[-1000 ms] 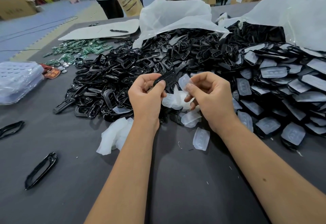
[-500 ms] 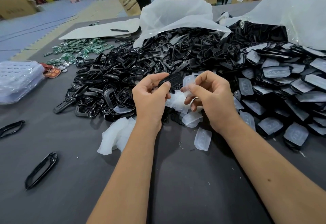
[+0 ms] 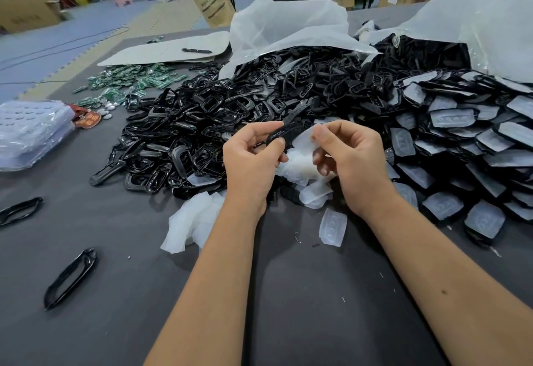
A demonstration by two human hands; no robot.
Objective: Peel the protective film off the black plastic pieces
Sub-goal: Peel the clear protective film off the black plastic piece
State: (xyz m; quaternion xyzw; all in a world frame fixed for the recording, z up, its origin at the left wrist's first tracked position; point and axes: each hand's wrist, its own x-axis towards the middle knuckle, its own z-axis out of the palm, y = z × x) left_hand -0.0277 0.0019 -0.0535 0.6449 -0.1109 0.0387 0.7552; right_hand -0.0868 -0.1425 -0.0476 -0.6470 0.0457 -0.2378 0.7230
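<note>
A worker strips protective film from a black plastic piece above the middle of a grey worktop.

The left hand (image 3: 250, 161) pinches the black piece (image 3: 284, 132) by its near end between thumb and fingers, while the right hand (image 3: 350, 155) grips the translucent film (image 3: 302, 140). Compared with a second earlier, the hands sit slightly further apart and more film shows between them, suggesting the peel is nearly finished. Discarded films (image 3: 191, 221) lie near the front, filmed pieces (image 3: 450, 117) toward the right edge.
</note>
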